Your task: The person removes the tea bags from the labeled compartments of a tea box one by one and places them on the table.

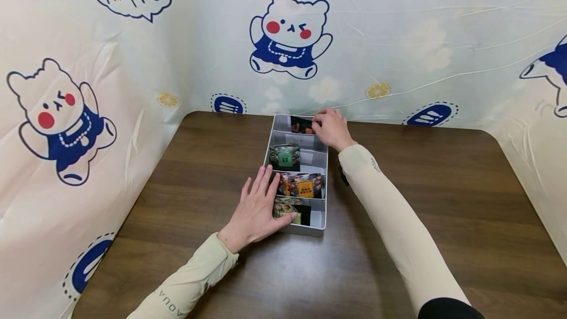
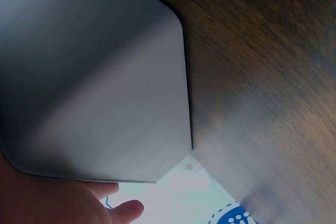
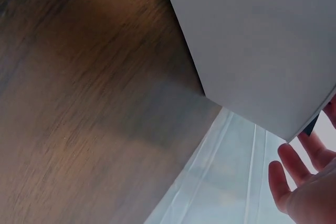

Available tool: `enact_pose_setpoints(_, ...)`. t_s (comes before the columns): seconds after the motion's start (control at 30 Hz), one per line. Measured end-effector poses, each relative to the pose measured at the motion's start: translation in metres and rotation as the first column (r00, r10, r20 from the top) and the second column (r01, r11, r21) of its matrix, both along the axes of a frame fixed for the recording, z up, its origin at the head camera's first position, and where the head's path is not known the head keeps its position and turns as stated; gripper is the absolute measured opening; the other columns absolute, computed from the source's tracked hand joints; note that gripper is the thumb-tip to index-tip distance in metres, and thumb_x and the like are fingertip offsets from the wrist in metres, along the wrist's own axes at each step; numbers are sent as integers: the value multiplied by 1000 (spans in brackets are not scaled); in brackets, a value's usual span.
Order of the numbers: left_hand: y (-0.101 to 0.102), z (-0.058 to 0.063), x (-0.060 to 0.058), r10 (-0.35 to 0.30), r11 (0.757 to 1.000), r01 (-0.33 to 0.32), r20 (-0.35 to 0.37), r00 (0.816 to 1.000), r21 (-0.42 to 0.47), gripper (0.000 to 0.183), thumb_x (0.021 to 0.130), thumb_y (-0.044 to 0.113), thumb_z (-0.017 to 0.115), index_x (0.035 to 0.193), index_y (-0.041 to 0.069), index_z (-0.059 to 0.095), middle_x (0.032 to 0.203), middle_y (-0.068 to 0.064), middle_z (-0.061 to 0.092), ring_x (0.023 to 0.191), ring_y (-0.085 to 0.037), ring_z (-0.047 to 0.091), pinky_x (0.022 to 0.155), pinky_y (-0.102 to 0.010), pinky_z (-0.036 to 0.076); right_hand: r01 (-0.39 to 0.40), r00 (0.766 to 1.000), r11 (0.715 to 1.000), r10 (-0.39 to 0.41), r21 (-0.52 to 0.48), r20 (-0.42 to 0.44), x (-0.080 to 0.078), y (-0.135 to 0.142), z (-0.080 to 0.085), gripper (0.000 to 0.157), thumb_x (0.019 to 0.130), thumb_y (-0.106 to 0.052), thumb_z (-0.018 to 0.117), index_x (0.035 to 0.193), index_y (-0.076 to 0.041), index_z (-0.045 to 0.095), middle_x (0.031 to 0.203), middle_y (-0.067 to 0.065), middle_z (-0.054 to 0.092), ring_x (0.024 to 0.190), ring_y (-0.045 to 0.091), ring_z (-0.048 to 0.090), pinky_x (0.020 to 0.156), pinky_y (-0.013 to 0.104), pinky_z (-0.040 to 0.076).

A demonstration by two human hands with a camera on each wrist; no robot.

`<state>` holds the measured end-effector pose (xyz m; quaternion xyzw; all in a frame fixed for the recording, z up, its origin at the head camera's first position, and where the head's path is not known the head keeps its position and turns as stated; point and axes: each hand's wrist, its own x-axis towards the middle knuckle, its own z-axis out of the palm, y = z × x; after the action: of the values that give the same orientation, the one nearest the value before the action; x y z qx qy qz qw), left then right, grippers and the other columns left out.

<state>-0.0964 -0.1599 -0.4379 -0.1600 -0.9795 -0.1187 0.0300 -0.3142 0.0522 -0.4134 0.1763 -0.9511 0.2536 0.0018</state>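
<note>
A narrow grey divided box runs away from me on the table, with printed packets lying in its compartments. My left hand rests along its near left side, fingers straight and spread, the thumb reaching over the nearest packet. At the far right corner my right hand pinches the edge of a dark packet in the farthest compartment. Between the hands lie a green-labelled packet and an orange-labelled packet. Only the box's outer walls show in the wrist views; a dark corner shows by the right fingers.
The brown wooden table extends to both sides of the box. A pale curtain with cartoon bears hangs along the back and left, close behind the box's far end.
</note>
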Motion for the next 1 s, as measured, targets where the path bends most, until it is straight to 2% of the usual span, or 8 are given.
enact_pose_setpoints(0.17, 0, -1, 0, 1, 1000, -1, 8, 1000, 6, 100, 82, 75, 47, 153, 8, 27, 162, -14, 14, 151, -29, 7, 114, -62, 19, 6, 1000, 1000, -5, -23, 19, -1, 3, 2, 31, 99, -28, 50, 117, -10, 69, 139, 12, 50, 127, 36, 38, 101, 58, 31)
enact_pose_setpoints(0.37, 0, 0, -1, 7, 1000, -7, 21, 1000, 3, 100, 82, 75, 47, 153, 8, 26, 163, -13, 12, 152, -28, 5, 115, -61, 18, 17, 999, 995, -13, -97, 45, -1, 6, 5, 30, 99, -28, 52, 117, -11, 69, 137, 12, 52, 128, 36, 38, 104, 60, 28)
enact_pose_setpoints(0.57, 0, 1, -1, 12, 1000, -12, 28, 1000, -3, 100, 82, 76, 46, 153, 9, 26, 163, -13, 13, 152, -27, 4, 116, -60, 17, 12, 1000, 993, -9, -120, 24, -2, 8, 6, 28, 100, -26, 52, 116, -11, 69, 132, 13, 54, 124, 36, 41, 101, 58, 31)
enact_pose_setpoints(0.7, 0, 1, -2, 12, 1000, -11, 30, 999, -15, 100, 82, 77, 45, 153, 10, 27, 163, -13, 13, 152, -27, 4, 116, -59, 18, 8, 1000, 990, -11, -141, -21, -1, 8, 6, 27, 100, -25, 52, 114, -11, 69, 127, 12, 58, 122, 35, 46, 101, 55, 34)
enact_pose_setpoints(0.87, -1, 1, -3, 9, 1000, -8, 30, 1000, -18, 97, 83, 77, 44, 153, 11, 29, 163, -12, 13, 152, -27, 4, 115, -59, 20, -3, 994, 982, -18, -191, -110, -2, 10, 9, 25, 100, -23, 51, 109, -9, 70, 111, 11, 69, 102, 29, 60, 92, 48, 43)
enact_pose_setpoints(1.0, -1, 1, -3, 9, 1000, -9, 34, 999, -15, 97, 83, 77, 43, 153, 11, 29, 163, -11, 11, 152, -27, 4, 115, -60, 21, 9, 992, 975, -37, -221, -123, -2, 13, 11, 24, 101, -24, 50, 109, -11, 69, 103, 10, 71, 87, 27, 61, 84, 44, 45)
